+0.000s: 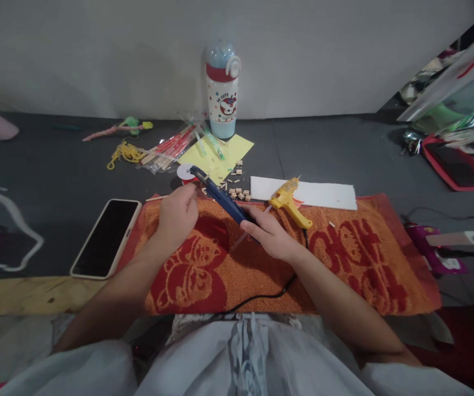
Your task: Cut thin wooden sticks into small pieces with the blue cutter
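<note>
While the right hand (273, 235) clasps the blue tool (225, 203), its length slants far-left toward the left hand (178, 213), whose hold is unclear.

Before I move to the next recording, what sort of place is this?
Probably a tabletop craft workspace: a yellow plastic glue gun, small pale wood-like pieces and the long dark-blue tool in the right hand suggest it.
</note>
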Tool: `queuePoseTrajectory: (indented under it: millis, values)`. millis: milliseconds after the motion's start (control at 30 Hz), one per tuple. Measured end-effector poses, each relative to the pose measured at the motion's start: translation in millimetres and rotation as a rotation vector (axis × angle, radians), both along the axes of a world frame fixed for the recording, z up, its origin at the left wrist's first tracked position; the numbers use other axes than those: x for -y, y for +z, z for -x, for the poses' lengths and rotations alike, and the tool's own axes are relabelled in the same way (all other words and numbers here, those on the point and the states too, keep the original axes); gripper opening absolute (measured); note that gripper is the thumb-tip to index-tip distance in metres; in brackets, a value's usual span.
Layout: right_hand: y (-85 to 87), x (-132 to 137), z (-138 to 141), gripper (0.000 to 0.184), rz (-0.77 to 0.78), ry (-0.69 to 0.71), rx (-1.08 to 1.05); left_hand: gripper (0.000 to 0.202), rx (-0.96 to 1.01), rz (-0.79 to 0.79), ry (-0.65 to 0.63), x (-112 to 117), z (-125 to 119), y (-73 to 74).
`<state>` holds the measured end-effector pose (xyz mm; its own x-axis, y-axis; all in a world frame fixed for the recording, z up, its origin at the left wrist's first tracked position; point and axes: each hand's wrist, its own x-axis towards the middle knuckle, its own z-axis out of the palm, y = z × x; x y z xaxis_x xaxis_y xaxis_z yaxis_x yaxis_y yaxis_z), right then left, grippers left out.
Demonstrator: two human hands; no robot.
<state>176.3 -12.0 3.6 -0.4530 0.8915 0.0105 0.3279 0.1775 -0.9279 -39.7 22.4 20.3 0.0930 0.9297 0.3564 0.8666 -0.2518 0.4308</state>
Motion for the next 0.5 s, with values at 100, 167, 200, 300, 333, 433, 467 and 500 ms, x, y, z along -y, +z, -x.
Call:
queuePoseTrajectory:
  millis: [100, 167, 200, 300, 333, 433, 467, 500]
  values:
    - [0.9, -0.1, -0.4, 0.046, 0.022, 0.009, -0.034, 0.021, 0.035, -0.007, -0.02, 0.9, -0.6, 0.7]
    - [1.2, -0.3, -0.9, 0.047, 0.034, 0.021, -0.057, 0.02, 0.067, -0.016, -0.036, 1.3, -1.0, 1.6]
    - [1.2, -0.4, -1.2, 0.048, 0.037, 0.025, -0.064, 0.02, 0.079, -0.02, -0.042, 1.4, -1.1, 2.0]
    - [1.2, -0.6, -2.2, 0.05, 0.034, 0.029, -0.079, 0.02, 0.113, -0.032, -0.057, 1.7, -1.1, 2.8]
    - [1.1, -0.7, -2.5, 0.05, 0.031, 0.031, -0.085, 0.02, 0.127, -0.036, -0.064, 1.9, -1.1, 3.1]
    - [1.0, -1.0, -3.4, 0.051, 0.026, 0.052, -0.093, 0.022, 0.171, -0.054, -0.093, 2.6, -1.2, 4.7]
    - [0.9, -1.1, -3.6, 0.051, 0.023, 0.058, -0.095, 0.022, 0.178, -0.056, -0.097, 2.7, -1.4, 5.3]
    - [0.6, -1.2, -3.9, 0.051, 0.016, 0.062, -0.096, 0.023, 0.183, -0.055, -0.1, 2.8, -1.5, 6.0]
